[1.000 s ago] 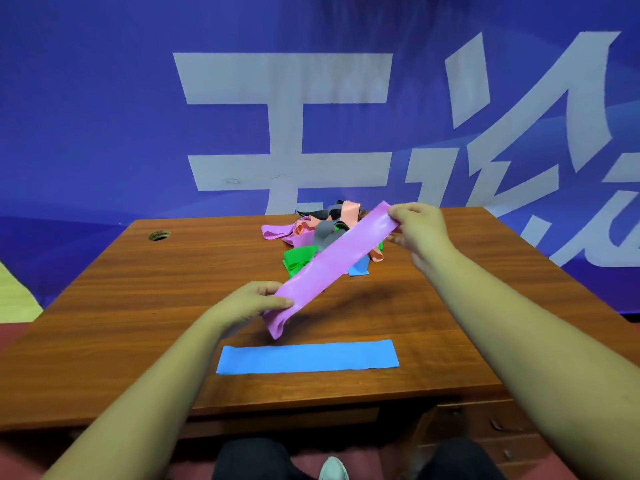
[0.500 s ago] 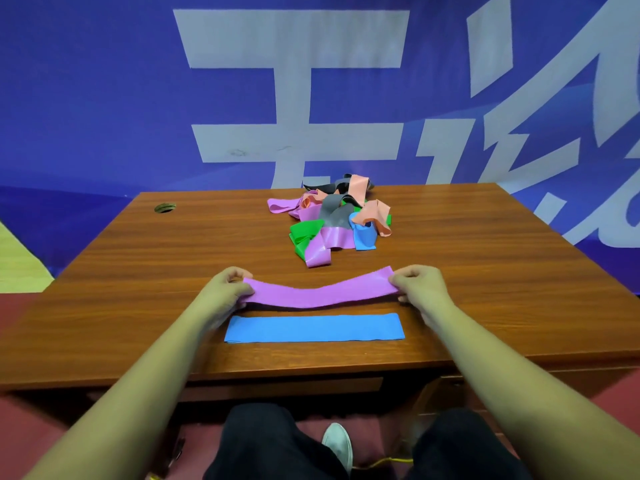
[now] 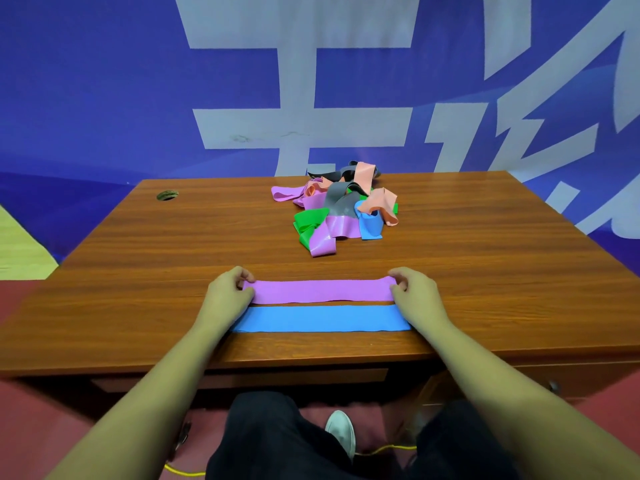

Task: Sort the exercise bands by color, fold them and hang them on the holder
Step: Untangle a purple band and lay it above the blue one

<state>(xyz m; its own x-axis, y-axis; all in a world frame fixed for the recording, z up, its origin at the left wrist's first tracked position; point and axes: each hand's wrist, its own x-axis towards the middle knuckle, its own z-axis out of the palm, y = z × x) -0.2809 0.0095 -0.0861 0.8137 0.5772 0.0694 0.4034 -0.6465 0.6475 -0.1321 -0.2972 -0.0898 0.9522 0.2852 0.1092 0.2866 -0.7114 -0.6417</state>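
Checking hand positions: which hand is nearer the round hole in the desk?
Left. The left hand sits right of the hole, closer to the person; the right hand sits farther right, beyond the purple band.

Bright, even light from above, shadows faint. Wide-angle distortion splays the table (image 3: 145, 258) toward its near corners; detail is slightly soft overall.

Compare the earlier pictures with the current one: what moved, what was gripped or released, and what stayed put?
The purple band, held slanted in the air a second ago, was lowered toward the person and now lies flat on the table, parallel to the blue band, just beyond it. The left hand and right hand still pinch its ends. The blue band and the tangled pile stayed put.
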